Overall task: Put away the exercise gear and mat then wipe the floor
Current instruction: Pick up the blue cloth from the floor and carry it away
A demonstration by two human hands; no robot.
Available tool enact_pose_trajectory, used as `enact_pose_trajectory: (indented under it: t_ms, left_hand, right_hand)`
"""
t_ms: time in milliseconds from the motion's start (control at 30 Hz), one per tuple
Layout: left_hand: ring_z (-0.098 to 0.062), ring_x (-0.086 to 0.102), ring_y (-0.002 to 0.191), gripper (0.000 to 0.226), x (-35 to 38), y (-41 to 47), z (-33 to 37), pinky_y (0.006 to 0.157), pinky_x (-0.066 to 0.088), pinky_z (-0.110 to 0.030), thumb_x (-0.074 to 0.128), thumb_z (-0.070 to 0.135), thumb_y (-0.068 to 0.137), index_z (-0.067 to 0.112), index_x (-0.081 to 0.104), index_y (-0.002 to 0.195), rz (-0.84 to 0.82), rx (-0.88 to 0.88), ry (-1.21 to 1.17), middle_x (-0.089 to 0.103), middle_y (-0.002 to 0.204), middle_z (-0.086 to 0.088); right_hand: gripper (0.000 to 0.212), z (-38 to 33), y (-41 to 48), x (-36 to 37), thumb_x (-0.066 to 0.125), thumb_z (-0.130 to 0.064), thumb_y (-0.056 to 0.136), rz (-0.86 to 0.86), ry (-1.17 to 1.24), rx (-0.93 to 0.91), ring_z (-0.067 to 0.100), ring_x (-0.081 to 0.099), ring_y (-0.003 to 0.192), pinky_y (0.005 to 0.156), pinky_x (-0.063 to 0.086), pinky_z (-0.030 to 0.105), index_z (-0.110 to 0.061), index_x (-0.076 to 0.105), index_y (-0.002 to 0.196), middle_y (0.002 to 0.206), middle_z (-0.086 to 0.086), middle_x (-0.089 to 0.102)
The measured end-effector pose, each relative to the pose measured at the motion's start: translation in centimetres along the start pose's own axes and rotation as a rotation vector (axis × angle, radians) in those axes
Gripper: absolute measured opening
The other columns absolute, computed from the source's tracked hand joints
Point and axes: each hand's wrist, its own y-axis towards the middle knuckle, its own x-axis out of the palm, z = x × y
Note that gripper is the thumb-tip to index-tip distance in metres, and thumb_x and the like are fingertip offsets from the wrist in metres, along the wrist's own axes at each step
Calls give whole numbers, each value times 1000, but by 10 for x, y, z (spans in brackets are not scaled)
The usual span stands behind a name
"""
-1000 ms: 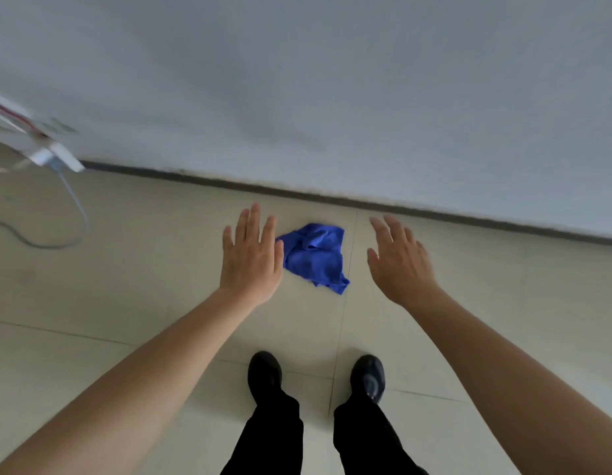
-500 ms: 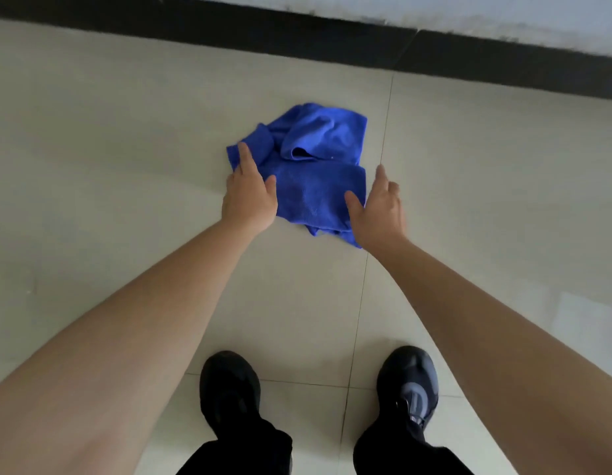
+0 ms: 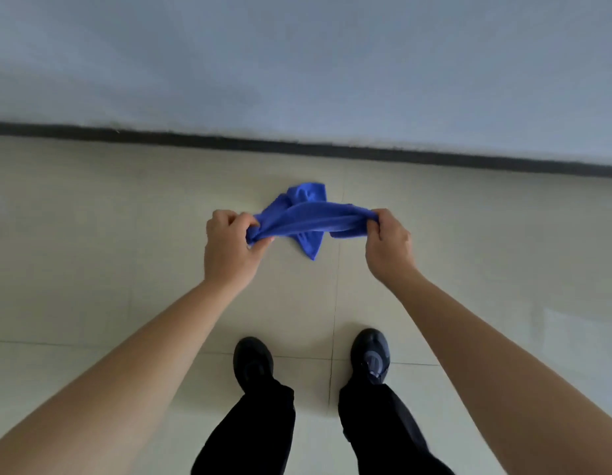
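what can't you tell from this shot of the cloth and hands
Head view only:
- Blue cloth: its ends are bunched inside the left hand and right hand, so its full shape is hidden.
- Whether its hanging corner touches the floor: unclear from above.
- Exercise gear and mat: outside the frame.
- Wall: blurred, no detail.

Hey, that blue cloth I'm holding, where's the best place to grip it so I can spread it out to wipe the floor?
Keep gripping the blue cloth at its two ends, left hand and right hand pinching from above. It's stretched into a band between them, with a crumpled part hanging down in the middle, so holding opposite ends should let it fall open.
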Motion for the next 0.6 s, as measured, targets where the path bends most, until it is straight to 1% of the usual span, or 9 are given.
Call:
enact_pose_trajectory:
  t_ms: [33, 100, 200, 267, 333, 433, 500, 533, 600]
  left_hand:
    - [-18, 43, 93, 24, -25, -9, 19, 68, 35, -28, 77, 26, 79, 13, 59, 86, 15, 30, 2, 49, 101, 1]
    - [-22, 52, 87, 22, -88, -28, 68, 64, 36, -31, 75, 24, 80, 12, 56, 81, 42, 80, -24, 59, 94, 2]
    - [-29, 56, 71, 18, -179, -57, 145, 59, 36, -32, 71, 20, 82, 11, 56, 85, 83, 73, -47, 61, 76, -2]
    - [-28, 55, 70, 18, -239, -81, 196, 61, 37, -32, 70, 17, 83, 12, 55, 92, 126, 112, -75, 62, 78, -1]
    - [-23, 57, 75, 22, -296, -104, 244, 67, 40, -30, 67, 13, 84, 14, 58, 104, 162, 163, -115, 64, 86, 3]
    - [-20, 59, 81, 21, -362, -130, 296, 72, 39, -27, 61, 7, 85, 13, 66, 104, 240, 238, -116, 67, 91, 2]
    - [-20, 59, 81, 17, -399, -146, 327, 72, 40, -26, 59, 7, 86, 13, 68, 99, 277, 313, -113, 69, 91, -1]
    - [-20, 59, 81, 17, -412, -152, 340, 72, 40, -27, 58, 8, 86, 14, 68, 99, 288, 353, -116, 69, 91, 0]
    - [-20, 60, 81, 18, -435, -167, 367, 71, 42, -28, 55, 8, 87, 16, 68, 98, 293, 455, -124, 69, 91, 0]
  right_hand:
    - [25, -18, -15, -23, 35, -19, 105, 11, 23, -25, 25, 57, 93, 76, 44, 36, -14, 57, 113, 105, 6, 62]
    - [24, -64, -54, -81, 34, -21, 105, 30, 66, -67, 24, 58, 89, 73, 43, 34, -16, 57, 112, 101, 4, 63]
    - [24, -128, -114, -163, 32, -25, 106, 26, 105, -110, 21, 56, 80, 63, 39, 31, -18, 55, 107, 92, 0, 61]
    - [24, -165, -158, -217, 32, -27, 106, 34, 135, -144, 19, 55, 79, 61, 38, 29, -18, 54, 107, 91, -1, 60]
    - [23, -197, -200, -264, 35, -31, 106, 59, 182, -187, 21, 57, 84, 66, 41, 31, -18, 55, 108, 92, -2, 61]
    - [25, -224, -259, -314, 59, -46, 95, 52, 248, -220, 18, 63, 84, 71, 48, 28, -25, 59, 109, 88, -7, 65]
    - [42, -237, -294, -344, 81, -49, 75, -41, 255, -244, 9, 66, 84, 69, 50, 22, -33, 63, 109, 90, -10, 68]
    - [46, -239, -306, -354, 87, -47, 68, -100, 205, -242, 6, 66, 82, 68, 49, 20, -33, 65, 106, 89, -13, 69]
    - [34, -239, -332, -373, 88, -37, 67, -153, -1, -224, 12, 61, 75, 63, 46, 23, -24, 68, 92, 80, -11, 65]
